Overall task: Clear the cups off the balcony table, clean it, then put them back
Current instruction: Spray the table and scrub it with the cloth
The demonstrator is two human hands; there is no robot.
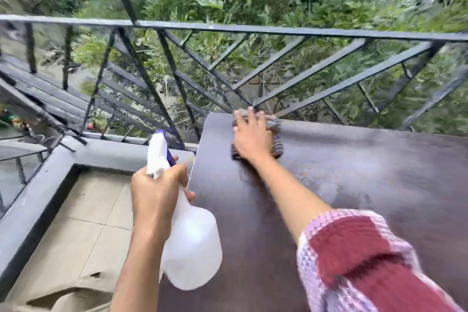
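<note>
The dark brown balcony table (354, 185) fills the right half of the head view, with pale wet patches on its top. My right hand (252, 135) lies flat on a grey cloth (277, 145) at the table's far left corner, pressing it onto the surface. My left hand (158, 189) grips the neck of a white spray bottle (190, 235) with a blue trigger, held beside the table's left edge. No cups are in view.
A black metal railing (228, 29) runs right behind the table and along the left side, with green foliage beyond. A grey ledge (50, 177) borders the beige tiled floor (83, 223) to the left of the table.
</note>
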